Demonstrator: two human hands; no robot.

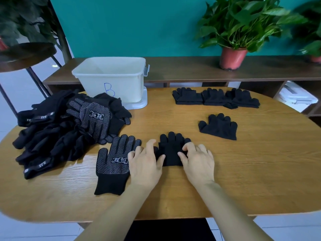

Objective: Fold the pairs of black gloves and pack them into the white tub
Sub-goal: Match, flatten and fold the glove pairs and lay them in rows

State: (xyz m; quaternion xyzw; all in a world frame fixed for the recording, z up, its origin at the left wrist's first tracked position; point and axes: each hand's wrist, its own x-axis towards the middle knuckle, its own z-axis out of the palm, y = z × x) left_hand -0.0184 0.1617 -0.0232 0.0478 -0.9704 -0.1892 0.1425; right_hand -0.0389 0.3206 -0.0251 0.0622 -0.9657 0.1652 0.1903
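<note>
Fingers (150,143) at both edges of one folded glove (171,154), mid-table.
Left hand (144,164) lay spread and flat on its left edge; right hand (198,162) curled, apparently pinching the right edge. Item: plain black knit, long axis pointing away from the person; white tub (112,79) beyond, off left, nearer the left hand.

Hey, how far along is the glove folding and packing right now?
Done: four folded bundles lie on the table, a back row of three and a nearer bundle. In hand: the left hand presses and the right hand pinches a glove being folded. Left: a dotted glove lying flat, the unfolded pile, and all the packing; no gloves show inside the white tub.
</note>
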